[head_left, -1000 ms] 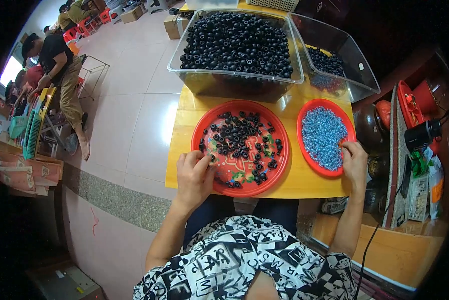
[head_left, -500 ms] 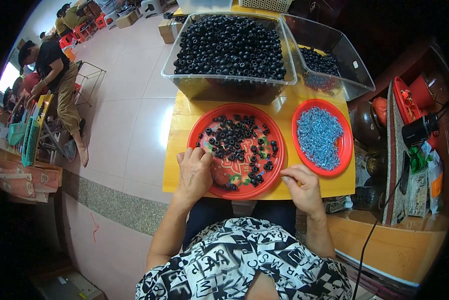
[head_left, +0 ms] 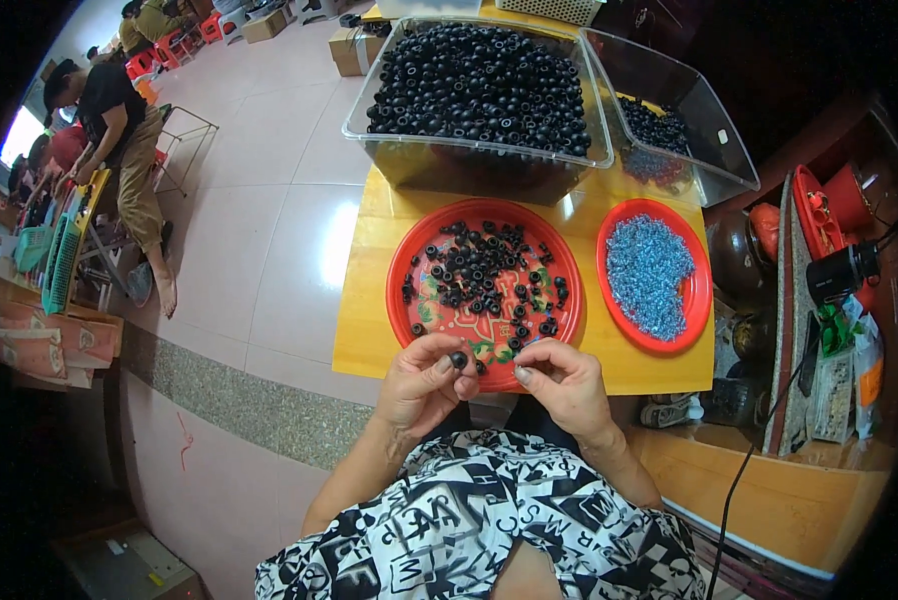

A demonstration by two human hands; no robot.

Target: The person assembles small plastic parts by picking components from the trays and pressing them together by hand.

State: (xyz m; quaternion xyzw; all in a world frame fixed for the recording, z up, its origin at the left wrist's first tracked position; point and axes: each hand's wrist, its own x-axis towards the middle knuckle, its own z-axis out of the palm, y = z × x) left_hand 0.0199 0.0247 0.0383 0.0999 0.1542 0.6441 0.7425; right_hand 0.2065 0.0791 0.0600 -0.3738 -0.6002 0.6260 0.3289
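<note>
My left hand (head_left: pixel 427 382) pinches a small round black cap (head_left: pixel 459 359) between thumb and fingers, above the near rim of a round red tray (head_left: pixel 397 300). Close beside it, my right hand (head_left: pixel 569 388) is closed in a pinch; whatever its fingertips hold is too small to make out. Loose black caps (head_left: pixel 472 262) lie scattered in the round tray, thickest toward its far middle. To the right, an oval red tray (head_left: pixel 703 300) bears a heap of tiny shiny blue pieces (head_left: pixel 647 275), with a bare patch on its right side.
A clear plastic bin (head_left: pixel 479 145) heaped with black caps stands behind the round tray on the yellow table (head_left: pixel 364 300). Another clear bin (head_left: pixel 714 150) is at its right. A cluttered shelf (head_left: pixel 789 350) lies right; a person (head_left: pixel 119 130) works at far left.
My left hand has come out of the round tray toward the right with a black cap. My right hand has moved left, close to it. The view has shifted slightly.
</note>
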